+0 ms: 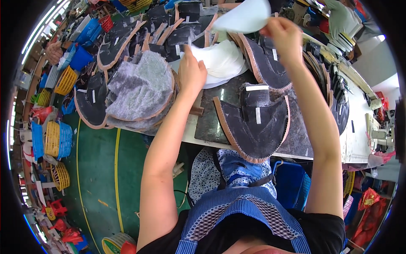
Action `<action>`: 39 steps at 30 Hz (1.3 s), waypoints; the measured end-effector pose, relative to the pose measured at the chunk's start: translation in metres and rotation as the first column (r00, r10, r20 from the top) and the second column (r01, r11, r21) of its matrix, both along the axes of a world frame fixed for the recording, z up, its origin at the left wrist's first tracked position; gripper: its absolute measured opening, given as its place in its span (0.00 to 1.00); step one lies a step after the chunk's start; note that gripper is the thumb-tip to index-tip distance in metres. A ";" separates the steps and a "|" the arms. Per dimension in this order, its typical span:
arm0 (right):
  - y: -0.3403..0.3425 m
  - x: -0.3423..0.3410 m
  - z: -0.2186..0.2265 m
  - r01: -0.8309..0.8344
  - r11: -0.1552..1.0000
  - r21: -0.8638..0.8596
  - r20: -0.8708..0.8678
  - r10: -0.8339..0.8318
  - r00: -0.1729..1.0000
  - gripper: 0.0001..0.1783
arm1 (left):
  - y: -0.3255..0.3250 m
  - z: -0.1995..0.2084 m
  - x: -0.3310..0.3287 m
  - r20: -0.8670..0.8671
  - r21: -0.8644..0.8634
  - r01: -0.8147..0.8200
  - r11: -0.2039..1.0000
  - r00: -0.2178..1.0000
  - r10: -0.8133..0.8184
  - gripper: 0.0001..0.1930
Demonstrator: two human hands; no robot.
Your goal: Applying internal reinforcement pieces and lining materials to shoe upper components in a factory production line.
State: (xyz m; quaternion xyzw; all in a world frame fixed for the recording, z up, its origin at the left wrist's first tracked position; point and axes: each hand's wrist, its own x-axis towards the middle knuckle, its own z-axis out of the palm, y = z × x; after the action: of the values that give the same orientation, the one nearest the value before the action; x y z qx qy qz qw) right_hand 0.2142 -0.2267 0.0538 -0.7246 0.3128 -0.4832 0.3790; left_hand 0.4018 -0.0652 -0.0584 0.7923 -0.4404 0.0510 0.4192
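My right hand (285, 36) is raised over the far side of the table, pinching a thin white curved sheet (245, 17) by its right edge. The sheet is slightly blurred. Below it lies a stack of similar white sheets (220, 61). My left hand (192, 72) grips the left edge of this stack, its fingertips partly hidden. Directly in front of me rests a black U-shaped shoe upper (256, 122) with a tan stitched rim and short white strips. To the left is a pile of uppers with grey fleece lining (141, 89) showing.
More black uppers (118, 46) cover the back and left of the table (357, 127), and others stand in a row at the right. A blue crate (292, 178) sits under the table. Coloured baskets (53, 139) line the far left. Another person (342, 19) is at the upper right.
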 end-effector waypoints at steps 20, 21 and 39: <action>0.166 -0.202 -0.051 -0.146 0.718 0.680 -0.221 0.390 0.894 0.15 | 0.115 0.048 -0.116 -0.819 0.024 0.741 0.671 0.399 -0.412 0.06; 0.156 -0.198 -0.062 -0.127 0.810 0.573 -0.314 0.359 0.879 0.16 | 0.105 0.038 -0.117 -0.753 0.050 0.731 0.681 0.475 -0.455 0.07; 0.156 -0.182 -0.073 -0.437 0.811 -0.390 -0.651 0.093 0.753 0.13 | 0.094 0.024 -0.128 0.043 0.250 0.736 0.629 0.641 -0.767 0.08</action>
State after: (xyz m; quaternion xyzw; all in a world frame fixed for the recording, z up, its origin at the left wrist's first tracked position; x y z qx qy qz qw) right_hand 0.0320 -0.0704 -0.0189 -0.9521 0.1636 -0.2308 0.1160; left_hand 0.2734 0.0283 -0.0341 0.5691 -0.7629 -0.1178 0.2832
